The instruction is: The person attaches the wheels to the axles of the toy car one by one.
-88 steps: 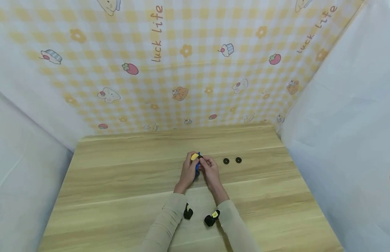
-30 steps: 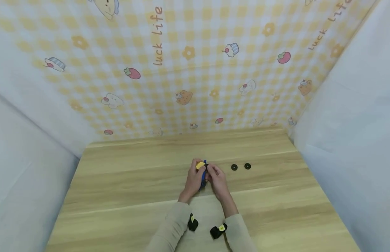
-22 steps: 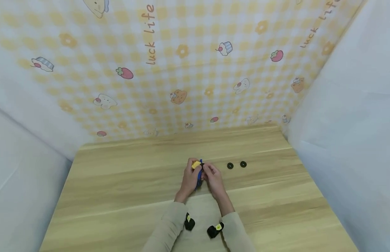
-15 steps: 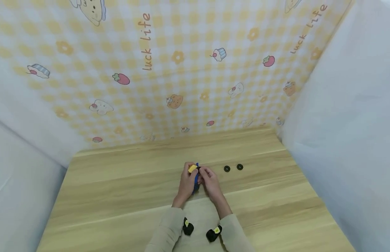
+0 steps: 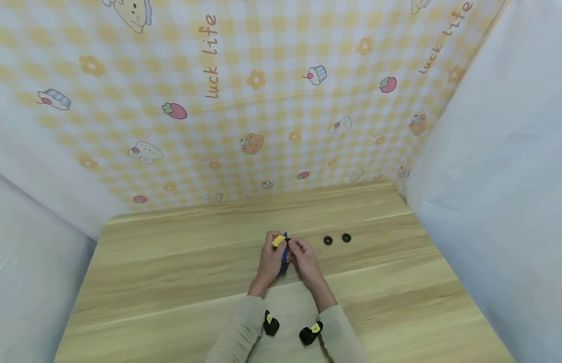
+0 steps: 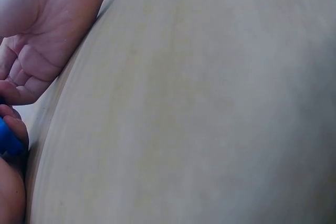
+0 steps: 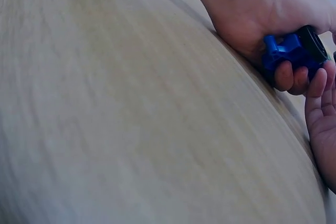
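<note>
My left hand (image 5: pixel 270 256) grips a toy vehicle with a blue body (image 7: pixel 294 53) and a yellow part (image 5: pixel 278 240). A black wheel (image 7: pixel 313 43) shows on the blue body in the right wrist view. My right hand (image 5: pixel 305 259) comes in from the right, its thumb and forefinger pinching a small black tyre (image 5: pixel 287 241) at the toy's far end, beside the yellow part. Fingers hide much of this tyre. In the left wrist view, a bit of blue body (image 6: pixel 9 139) shows between the left fingers, with the right hand (image 6: pixel 44 40) above it.
Two loose black tyres, one nearer (image 5: pixel 328 240) and one farther right (image 5: pixel 346 238), lie flat on the wooden table (image 5: pixel 172 262) to the right of the hands. A checked yellow cloth (image 5: pixel 244 111) hangs behind, with white sheets on both sides.
The head view has shifted slightly. Both hands stay together at the toy, with the right fingertips working at its far end. The two loose tyres have not moved on the table.
</note>
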`<state>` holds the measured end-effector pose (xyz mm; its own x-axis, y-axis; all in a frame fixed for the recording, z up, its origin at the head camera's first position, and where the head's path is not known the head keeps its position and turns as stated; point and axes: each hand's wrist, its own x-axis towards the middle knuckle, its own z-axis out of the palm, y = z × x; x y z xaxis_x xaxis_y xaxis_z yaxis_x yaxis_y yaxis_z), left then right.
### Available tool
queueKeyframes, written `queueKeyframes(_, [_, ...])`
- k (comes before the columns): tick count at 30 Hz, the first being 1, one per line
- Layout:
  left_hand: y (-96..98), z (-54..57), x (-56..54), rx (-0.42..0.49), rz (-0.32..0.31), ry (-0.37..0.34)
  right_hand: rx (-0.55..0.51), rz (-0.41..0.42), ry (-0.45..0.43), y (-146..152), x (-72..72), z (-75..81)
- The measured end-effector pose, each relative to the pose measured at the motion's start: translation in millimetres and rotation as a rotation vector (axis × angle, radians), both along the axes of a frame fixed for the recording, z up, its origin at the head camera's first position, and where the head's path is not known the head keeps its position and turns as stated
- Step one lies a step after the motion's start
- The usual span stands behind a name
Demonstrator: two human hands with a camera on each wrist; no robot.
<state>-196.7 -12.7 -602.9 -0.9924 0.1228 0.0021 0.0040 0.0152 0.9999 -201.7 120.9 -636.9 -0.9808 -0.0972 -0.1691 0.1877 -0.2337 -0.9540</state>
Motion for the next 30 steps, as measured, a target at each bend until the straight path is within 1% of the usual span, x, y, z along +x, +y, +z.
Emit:
queueKeyframes(3, [5.2,-15.0,-5.7,-0.003,0.009,0.005,-0.018,-0.019,-0.003,2,-0.6,0.1])
queueKeyframes(6, [9.6,-28.9,-10.8,-0.018,0.037,0.025,-0.024,-0.03,0.001,3,-1.3,0.3])
queueKeyframes(9, [9.8,-28.1,-10.5,-0.039,0.057,0.049,-0.019,-0.039,0.005,3,-2.2,0.3])
queueKeyframes(11, [9.1,-27.4,-10.7,-0.041,0.054,0.052,-0.011,-0.036,0.014,2,-2.9,0.4])
queueKeyframes(13, [7.3,-27.3,-11.3,-0.037,0.039,0.045,-0.035,-0.041,0.008,3,-3.5,0.1])
queueKeyframes(14, [6.1,-26.7,-11.6,-0.033,0.032,0.034,-0.061,-0.047,-0.003,3,-3.7,0.4])
queueKeyframes(16, [2.8,-25.2,-12.2,-0.032,0.012,0.011,-0.149,-0.066,-0.029,4,-5.0,0.8])
queueKeyframes(19, [-0.9,-22.7,-14.0,-0.005,-0.032,-0.037,-0.339,-0.112,-0.065,7,-7.2,2.3])
queueKeyframes(21, [-1.7,-21.3,-15.3,0.03,-0.07,-0.067,-0.439,-0.128,-0.062,8,-8.3,3.5])
queueKeyframes(22, [-1.4,-20.8,-16.0,0.045,-0.084,-0.078,-0.473,-0.132,-0.06,9,-8.5,4.1])
queueKeyframes(24, [-0.2,-20.6,-16.6,0.067,-0.102,-0.1,-0.496,-0.131,-0.053,10,-8.6,5.2])
queueKeyframes(26, [1.0,-21.0,-15.6,0.066,-0.092,-0.118,-0.455,-0.123,-0.054,14,-7.7,6.5])
queueKeyframes(27, [1.5,-21.9,-14.6,0.054,-0.086,-0.124,-0.397,-0.12,-0.047,17,-7.1,6.9])
queueKeyframes(28, [1.7,-23.1,-13.3,0.041,-0.083,-0.13,-0.318,-0.125,-0.024,22,-6.5,7.6])
queueKeyframes(30, [1.6,-25.5,-10.8,0.032,-0.074,-0.136,-0.089,-0.174,0.064,34,-5.2,9.9])
